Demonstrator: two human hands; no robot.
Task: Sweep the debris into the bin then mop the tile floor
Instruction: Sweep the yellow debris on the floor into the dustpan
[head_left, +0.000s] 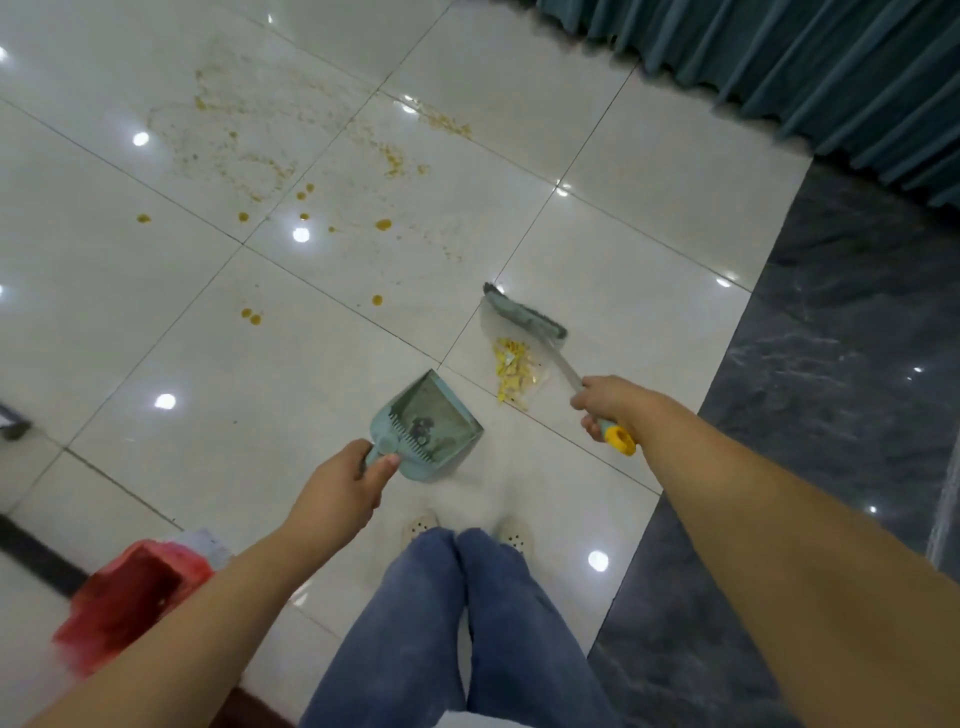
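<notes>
White glossy tile floor (171, 332), dark marble strip (831, 415) along its right edge, teal curtain (805, 67) over the far right corner. Orange-yellow stains (249, 150) spattered across the far tiles, a few drops nearer. Debris pile (513, 373), yellow bits, sits on the tile toward the right edge, just on the near side of the brush head. Right grip (605, 402) clamped round the hand broom (524, 317) handle; yellow handle end sticks out behind the fist. Left grip (343, 483) clamped on the teal dustpan (434, 418) handle, thumb on top; pan mouth faces the pile, apart from it, dark bits inside. Can't tell if the pan touches the floor. Red bin (130, 597) at the near left, partly behind the left forearm. Blue trousers (457, 623) and pale shoes (418, 525) at the near edge.
</notes>
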